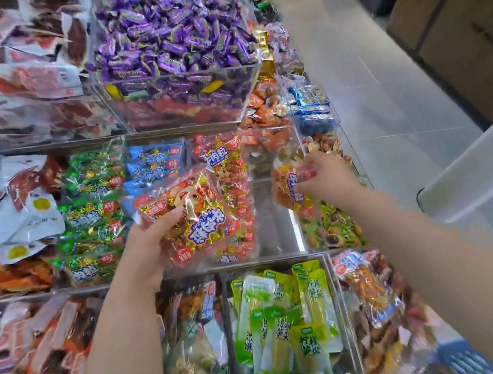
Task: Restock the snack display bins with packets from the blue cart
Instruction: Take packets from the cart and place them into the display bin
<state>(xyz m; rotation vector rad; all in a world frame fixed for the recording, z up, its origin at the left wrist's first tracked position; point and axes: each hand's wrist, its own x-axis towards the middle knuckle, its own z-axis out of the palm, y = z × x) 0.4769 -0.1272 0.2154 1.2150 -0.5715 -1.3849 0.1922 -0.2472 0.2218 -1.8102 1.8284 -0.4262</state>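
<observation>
My left hand (152,238) grips a large clear bag of red and gold snack packets (191,215) above the red-packet bin (226,190). Further right, my right hand (325,177) pinches a second red snack bag (288,189) over a nearly bare clear bin (278,230). A corner of the blue cart (459,356) shows at the bottom right, with a bag of mixed snacks (375,302) resting near it.
Clear acrylic bins hold green packets (93,212), blue packets (156,162), purple candies (171,36) and yellow-green sticks (287,320). The aisle floor (387,98) runs along the right, with brown cabinets (474,34) and a white rail (480,167) beyond it.
</observation>
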